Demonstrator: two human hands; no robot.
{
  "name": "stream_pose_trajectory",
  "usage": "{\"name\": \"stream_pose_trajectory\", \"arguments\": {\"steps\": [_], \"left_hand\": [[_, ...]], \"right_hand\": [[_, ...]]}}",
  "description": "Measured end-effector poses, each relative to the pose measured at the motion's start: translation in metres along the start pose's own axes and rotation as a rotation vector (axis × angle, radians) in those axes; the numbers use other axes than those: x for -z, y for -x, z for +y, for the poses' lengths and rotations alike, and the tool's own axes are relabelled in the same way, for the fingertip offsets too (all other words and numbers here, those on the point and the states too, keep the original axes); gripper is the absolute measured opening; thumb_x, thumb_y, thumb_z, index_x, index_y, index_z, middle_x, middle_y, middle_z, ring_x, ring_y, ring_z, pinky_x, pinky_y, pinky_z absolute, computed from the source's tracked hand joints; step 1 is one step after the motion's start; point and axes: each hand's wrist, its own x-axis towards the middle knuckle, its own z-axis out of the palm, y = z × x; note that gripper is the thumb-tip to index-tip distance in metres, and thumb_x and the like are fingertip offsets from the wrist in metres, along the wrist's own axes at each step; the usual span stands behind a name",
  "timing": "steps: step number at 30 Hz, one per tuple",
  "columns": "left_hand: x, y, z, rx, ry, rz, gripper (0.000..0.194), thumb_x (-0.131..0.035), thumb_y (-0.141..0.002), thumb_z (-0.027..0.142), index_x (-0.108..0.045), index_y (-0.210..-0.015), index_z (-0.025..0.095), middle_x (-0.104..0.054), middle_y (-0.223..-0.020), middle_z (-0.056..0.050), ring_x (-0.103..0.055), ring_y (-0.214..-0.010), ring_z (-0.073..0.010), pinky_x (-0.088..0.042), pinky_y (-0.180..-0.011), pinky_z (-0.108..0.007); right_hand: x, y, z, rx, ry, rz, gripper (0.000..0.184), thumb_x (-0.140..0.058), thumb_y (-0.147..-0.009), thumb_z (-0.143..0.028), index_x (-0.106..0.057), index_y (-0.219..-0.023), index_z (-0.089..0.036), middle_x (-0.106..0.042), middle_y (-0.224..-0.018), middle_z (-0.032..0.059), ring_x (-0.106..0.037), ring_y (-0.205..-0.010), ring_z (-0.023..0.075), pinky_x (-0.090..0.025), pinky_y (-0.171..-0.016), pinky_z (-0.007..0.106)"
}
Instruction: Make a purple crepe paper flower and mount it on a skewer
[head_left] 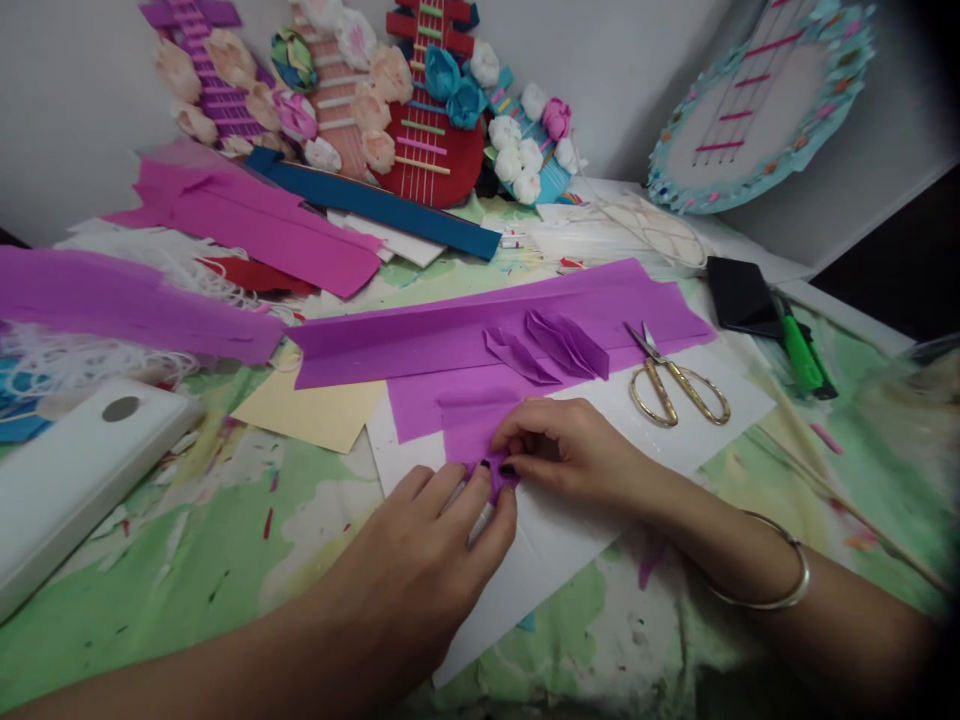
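A small piece of purple crepe paper [474,425] lies on the white sheet [570,540], and both hands are at its near edge. My right hand [566,450] pinches that edge between thumb and forefinger. Close beside it, my left hand [442,535] has its fingers curled over the same edge, with the tips partly hidden. Behind them stretches a long folded strip of purple crepe paper [390,345], and two cut, pleated purple pieces [566,345] rest on it. Gold-handled scissors [675,380] lie right of the paper, blades slightly apart.
At left are a white box-like object [82,490] and a yellow paper [311,405]. Magenta crepe paper [255,220] lies further back. A black phone-like slab [742,295] and a green cutter [802,350] sit at right. Decorated paper instruments [431,150] lean against the wall.
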Motion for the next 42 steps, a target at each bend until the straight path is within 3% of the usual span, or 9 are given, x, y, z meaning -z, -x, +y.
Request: {"name": "stream_pose_trajectory", "arguments": {"steps": [8, 22, 29, 42], "left_hand": [[-0.0017, 0.0032, 0.0037, -0.008, -0.055, 0.032, 0.037, -0.038, -0.085, 0.011, -0.051, -0.119, 0.008, -0.06, -0.114, -0.022, -0.056, -0.104, -0.0326, -0.047, -0.078, -0.046], [-0.0035, 0.0041, 0.0036, -0.027, -0.094, 0.057, 0.043, -0.035, -0.084, 0.009, -0.047, -0.125, 0.006, -0.062, -0.112, -0.022, -0.059, -0.099, -0.0322, -0.048, -0.076, -0.045], [-0.0039, 0.003, 0.0025, -0.027, -0.057, 0.035, 0.047, -0.032, -0.081, 0.005, -0.046, -0.126, 0.003, -0.059, -0.116, -0.023, -0.056, -0.102, -0.0325, -0.046, -0.078, -0.047], [-0.0029, 0.0016, -0.0032, 0.054, 0.101, -0.019, 0.051, -0.043, -0.074, 0.009, -0.047, -0.124, 0.009, -0.059, -0.111, -0.018, -0.052, -0.097, -0.0307, -0.045, -0.078, -0.048]], "right_hand": [[-0.0001, -0.0001, -0.0007, -0.021, -0.014, -0.009, 0.014, -0.06, -0.077, -0.007, -0.065, -0.088, -0.015, -0.063, -0.074, 0.0005, -0.054, -0.064, 0.0096, -0.04, -0.061, 0.022], [0.0, -0.0001, -0.0006, -0.042, -0.066, -0.017, 0.014, -0.058, -0.077, -0.007, -0.065, -0.087, -0.014, -0.063, -0.075, 0.0014, -0.055, -0.065, 0.0102, -0.041, -0.061, 0.022], [0.0, -0.0003, -0.0025, -0.044, -0.026, -0.016, 0.015, -0.058, -0.077, -0.007, -0.065, -0.088, -0.015, -0.064, -0.076, 0.0015, -0.055, -0.065, 0.0099, -0.04, -0.062, 0.022], [0.0019, 0.0015, -0.0041, 0.034, 0.056, -0.03, 0.018, -0.061, -0.076, -0.009, -0.063, -0.094, -0.015, -0.062, -0.082, 0.0029, -0.054, -0.073, 0.0129, -0.041, -0.068, 0.025]]}}
